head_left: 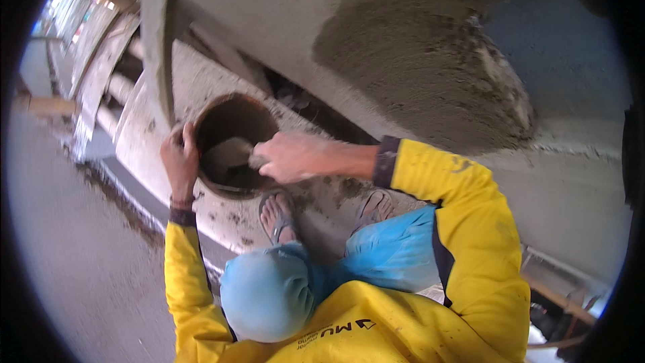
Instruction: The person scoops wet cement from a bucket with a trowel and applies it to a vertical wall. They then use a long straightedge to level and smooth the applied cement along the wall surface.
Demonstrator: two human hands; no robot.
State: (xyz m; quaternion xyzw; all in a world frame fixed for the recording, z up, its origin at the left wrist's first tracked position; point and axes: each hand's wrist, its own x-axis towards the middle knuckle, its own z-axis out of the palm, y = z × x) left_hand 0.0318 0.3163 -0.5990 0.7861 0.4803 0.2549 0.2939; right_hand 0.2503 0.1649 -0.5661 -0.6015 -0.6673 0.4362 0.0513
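Note:
A round brown bucket (235, 102) stands on the pale, mortar-spattered plank in front of my feet. My left hand (180, 165) is closed at the bucket's left rim, its thumb along the edge. My right hand (290, 156) grips a trowel whose handle is mostly hidden in the fist. The trowel's grey blade (228, 153) is inside the bucket, over a dark interior where the contents are hard to make out. A long grey strip (158, 40) comes down from above and ends beside my left fingertips; I cannot tell whether they touch it.
I stand in sandals on the plank (201, 77). Along the right rises a grey wall (248, 0) with a broad patch of dark wet mortar (416, 54). A gap separates plank and wall. Poles and boards (107, 87) lie at the far left.

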